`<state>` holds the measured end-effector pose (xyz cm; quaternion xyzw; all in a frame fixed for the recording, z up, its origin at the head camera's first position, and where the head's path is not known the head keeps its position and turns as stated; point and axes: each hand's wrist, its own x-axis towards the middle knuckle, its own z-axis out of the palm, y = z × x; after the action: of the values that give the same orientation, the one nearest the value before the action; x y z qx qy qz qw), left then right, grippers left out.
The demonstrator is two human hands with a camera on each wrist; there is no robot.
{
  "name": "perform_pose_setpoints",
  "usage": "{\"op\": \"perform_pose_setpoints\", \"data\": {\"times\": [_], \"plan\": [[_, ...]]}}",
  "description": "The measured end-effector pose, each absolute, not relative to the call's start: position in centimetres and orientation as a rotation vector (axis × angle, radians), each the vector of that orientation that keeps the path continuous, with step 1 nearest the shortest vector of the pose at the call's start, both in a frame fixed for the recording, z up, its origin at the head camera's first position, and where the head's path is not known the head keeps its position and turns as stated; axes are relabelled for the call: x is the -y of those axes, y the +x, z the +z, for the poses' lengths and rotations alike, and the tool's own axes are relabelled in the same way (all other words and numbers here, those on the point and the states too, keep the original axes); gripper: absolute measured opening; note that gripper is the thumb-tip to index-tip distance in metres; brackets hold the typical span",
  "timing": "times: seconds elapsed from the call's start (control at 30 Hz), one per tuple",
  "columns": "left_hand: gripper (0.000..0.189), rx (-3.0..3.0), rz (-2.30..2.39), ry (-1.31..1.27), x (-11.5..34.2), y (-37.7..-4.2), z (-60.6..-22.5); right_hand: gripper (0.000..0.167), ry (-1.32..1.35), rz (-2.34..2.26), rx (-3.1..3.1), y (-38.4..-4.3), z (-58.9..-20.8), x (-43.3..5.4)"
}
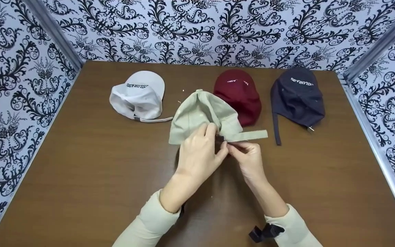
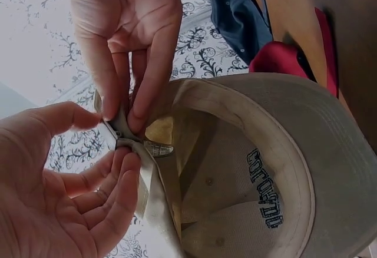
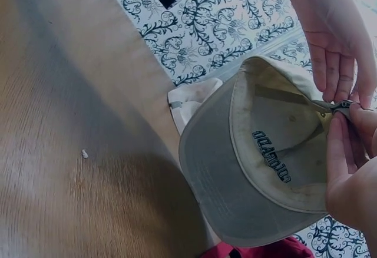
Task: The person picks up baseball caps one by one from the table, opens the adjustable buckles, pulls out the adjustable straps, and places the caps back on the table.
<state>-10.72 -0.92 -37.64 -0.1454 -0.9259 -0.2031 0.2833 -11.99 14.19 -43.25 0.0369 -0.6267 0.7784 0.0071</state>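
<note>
A pale green cap (image 1: 190, 118) is held up off the brown table, its loose strap end (image 1: 254, 134) sticking out to the right. My left hand (image 1: 197, 154) pinches the back of the cap at the metal buckle (image 2: 109, 129), thumb and fingertips on either side. Close beside it, my right hand (image 1: 250, 161) pinches the strap with thumb and fingers. Both wrist views look into the cap's open underside, with the brim (image 3: 218, 169) and the backs of dark embroidered letters (image 2: 266, 190) showing. The fingers partly hide the buckle.
Behind lie a white cap (image 1: 146, 92) at left, a dark red cap (image 1: 240, 99) partly covered by the green one, and a navy cap (image 1: 297, 97) at right with its strap hanging loose. Patterned walls (image 1: 197, 34) enclose the table (image 1: 81, 164). Small pale bits dot its surface.
</note>
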Motion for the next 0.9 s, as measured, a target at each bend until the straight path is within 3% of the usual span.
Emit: {"op": "perform_pose_setpoints", "data": {"times": [0.37,0.4,0.53,0.67,0.9], "plan": [[0.020,2.482,-0.627,-0.385,1.0,-10.6,-38.2,0.031,0.091,2.350,1.943,-11.5,-43.5,-13.6],[0.019,2.482,-0.648,-0.389,1.1,-10.6,-38.2,0.019,0.150,2.297,1.951,-11.6,-43.5,-13.7],[0.018,2.478,-0.745,-0.407,1.5,-10.7,-38.2,0.008,0.308,2.178,1.952,-11.8,-43.5,-13.7],[0.014,2.477,-0.816,-0.409,2.0,-10.3,-38.3,0.007,0.244,2.316,1.913,-11.7,-43.3,-13.6],[0.005,2.650,-0.954,-0.435,2.9,-8.7,-38.8,0.028,0.050,2.645,1.679,-11.5,-42.6,-13.8]]}}
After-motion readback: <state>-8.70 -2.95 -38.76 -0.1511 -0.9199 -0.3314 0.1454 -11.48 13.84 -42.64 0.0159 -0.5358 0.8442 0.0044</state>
